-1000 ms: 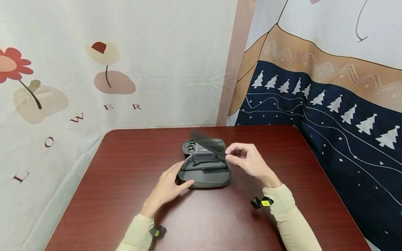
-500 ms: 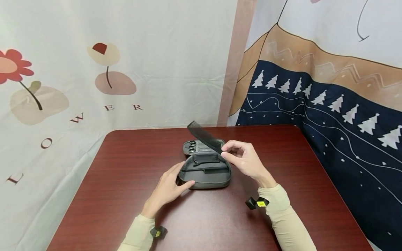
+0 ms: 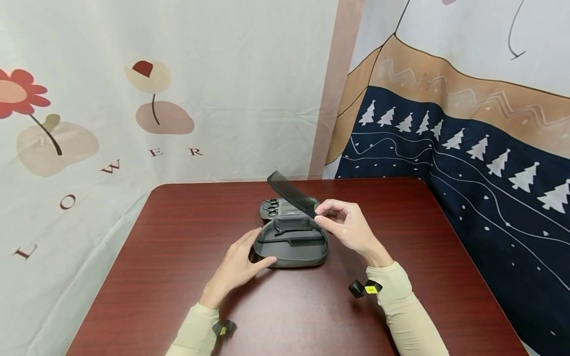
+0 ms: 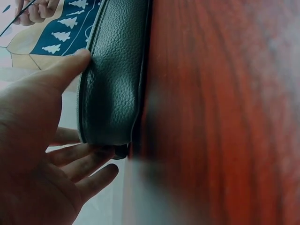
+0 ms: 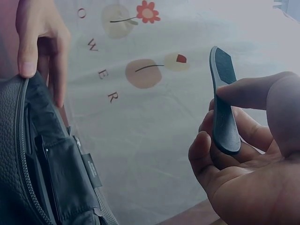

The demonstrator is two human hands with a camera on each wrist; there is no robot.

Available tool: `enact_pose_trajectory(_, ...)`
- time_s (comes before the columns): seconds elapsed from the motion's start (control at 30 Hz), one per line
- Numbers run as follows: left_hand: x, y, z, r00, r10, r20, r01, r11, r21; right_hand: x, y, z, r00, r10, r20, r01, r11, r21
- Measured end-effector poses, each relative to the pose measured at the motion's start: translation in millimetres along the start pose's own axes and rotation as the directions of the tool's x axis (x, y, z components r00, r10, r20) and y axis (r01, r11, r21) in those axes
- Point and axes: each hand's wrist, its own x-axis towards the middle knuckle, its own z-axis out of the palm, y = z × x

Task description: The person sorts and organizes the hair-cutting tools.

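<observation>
My right hand (image 3: 349, 228) pinches a black comb (image 3: 291, 193) by its handle end, between thumb and fingers. The comb slants up to the left above the far half of an unzipped dark grey leather case (image 3: 296, 254). In the right wrist view the comb (image 5: 225, 110) is seen nearly edge-on, its teeth at the upper end. My left hand (image 3: 238, 262) grips the case's left end. Its thumb lies on the rim in the left wrist view, and its fingers reach round the case's side (image 4: 115, 75). Scissors (image 3: 271, 207) show in the opened far flap.
Inside the near half of the case, another dark long-handled tool (image 3: 289, 241) lies across the pocket. The case sits on a reddish-brown wooden table (image 3: 187, 222). Behind stand a white printed curtain (image 3: 249, 99) and a navy tree-patterned one (image 3: 467, 188).
My right hand has moved slightly left, and the comb has turned so that its teeth show broadside. The left hand stays on the case.
</observation>
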Motion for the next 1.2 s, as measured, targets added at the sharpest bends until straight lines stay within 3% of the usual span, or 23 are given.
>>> enact_pose_trajectory(0.2, 0.1, 6.7, -12.3, 0.999, -0.036, -0.014, 0.035, 0.999, -0.032, -0.4, -1, 0, 1.0, 0.008, 0.0, -0.008, 1.0, 0.004)
enact_pose_trajectory(0.4, 8.1, 17.8, -21.5, 0.994, 0.006, -0.111, -0.016, 0.995, -0.096, 0.5, 0, 1, 1.0, 0.003, 0.003, -0.003, 1.0, 0.003)
enact_pose_trajectory(0.5, 14.4, 26.8, -24.6, 0.981, 0.041, -0.189, -0.066, 0.99, -0.127, 0.5, 1, 2, 1.0, 0.005, 0.003, -0.005, 1.0, -0.002)
enact_pose_trajectory(0.73, 27.7, 57.2, -31.9, 0.935, 0.076, -0.347, -0.162, 0.96, -0.226, 0.5, 2, 7, 1.0, -0.014, -0.006, 0.015, 1.0, 0.019)
enact_pose_trajectory(0.93, 36.4, 77.9, -31.6, 0.906, 0.119, -0.407, -0.277, 0.893, -0.355, 0.5, 6, 11, 0.999, -0.047, -0.012, 0.047, 0.998, 0.03)
enact_pose_trajectory(1.07, 37.2, 87.2, -28.9, 0.913, 0.083, -0.399, -0.277, 0.844, -0.46, 0.1, 5, 13, 0.999, -0.049, -0.014, 0.049, 0.998, 0.03)
enact_pose_trajectory(1.2, 37.9, 95.8, -25.4, 0.917, 0.045, -0.396, -0.283, 0.772, -0.569, -0.4, 4, 14, 0.999, -0.041, -0.016, 0.042, 0.999, 0.035)
